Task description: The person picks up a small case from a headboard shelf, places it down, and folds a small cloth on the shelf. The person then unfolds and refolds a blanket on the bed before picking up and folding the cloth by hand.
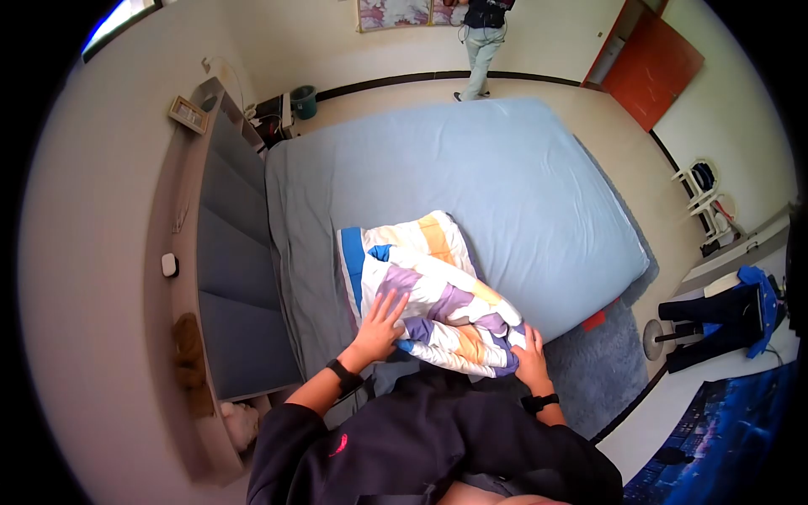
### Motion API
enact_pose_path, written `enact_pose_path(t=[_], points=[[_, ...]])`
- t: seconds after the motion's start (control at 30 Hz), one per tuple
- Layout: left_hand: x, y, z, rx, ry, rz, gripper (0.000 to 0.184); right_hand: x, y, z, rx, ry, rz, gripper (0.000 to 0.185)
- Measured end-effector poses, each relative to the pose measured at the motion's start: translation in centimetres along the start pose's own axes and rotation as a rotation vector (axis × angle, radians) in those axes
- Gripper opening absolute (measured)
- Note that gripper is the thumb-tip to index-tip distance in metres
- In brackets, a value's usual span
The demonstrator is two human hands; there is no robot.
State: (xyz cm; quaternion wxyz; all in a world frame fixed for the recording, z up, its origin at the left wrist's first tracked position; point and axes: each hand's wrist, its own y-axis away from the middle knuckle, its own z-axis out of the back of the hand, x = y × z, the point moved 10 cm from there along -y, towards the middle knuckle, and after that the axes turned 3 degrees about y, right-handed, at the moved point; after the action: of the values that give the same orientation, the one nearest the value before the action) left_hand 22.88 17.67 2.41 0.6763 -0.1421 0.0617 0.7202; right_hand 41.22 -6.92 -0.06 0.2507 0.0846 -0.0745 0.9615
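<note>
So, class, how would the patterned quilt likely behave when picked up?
The patterned quilt would probably flop and sag, since it already bends into soft folds. Its puffy look suggests lightness for its bulk. Nothing rigid shows, so breakage seems unlikely.

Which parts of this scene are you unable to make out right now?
All in the head view:
- Inner layers of the patterned quilt: hidden by its upper folds.
- Palm of the left hand: hidden by the back of that hand.
- Whether the right hand pinches the quilt: finger undersides are out of sight.
- Head of the standing person: cut off by the top edge.
</note>
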Motion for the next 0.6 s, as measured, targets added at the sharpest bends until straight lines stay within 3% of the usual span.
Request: enact_pose_path(t=[0.17, 0.3, 0.4, 0.47, 0.5, 0.6], points=[[2.7, -5.2, -0.3, 0.017, -0.097, -0.074, 0.025, 2.0, 1.6, -2.6, 0.109, -0.017, 0.213, 0.018], [2.0, -9.5, -2.9, 0.282, -0.313, -0.269, 0.03, 2.5, 4.2, -5.8, 0.204, 0.033, 0.282, 0.022], [4.9, -11.2, -7.7, 0.3, -0.335, -0.194, 0.032, 2.1, 3.9, -5.4, 0.162, -0.002, 0.209, 0.024], [7.5, -10.8, -11.1, 0.52, -0.169, -0.059, 0.036, 1.7, 3.1, -4.7, 0.138, -0.031, 0.13, 0.023], [7.8, -10.3, -10.6, 0.402, -0.165, -0.059, 0.034, 1.4, 2.9, -4.9, 0.135, -0.031, 0.129, 0.023], [8.8, -6.7, -11.5, 0.348, 0.067, 0.145, 0.033, 1.2, 2.9, -5.6, 0.14, -0.02, 0.172, 0.018]])
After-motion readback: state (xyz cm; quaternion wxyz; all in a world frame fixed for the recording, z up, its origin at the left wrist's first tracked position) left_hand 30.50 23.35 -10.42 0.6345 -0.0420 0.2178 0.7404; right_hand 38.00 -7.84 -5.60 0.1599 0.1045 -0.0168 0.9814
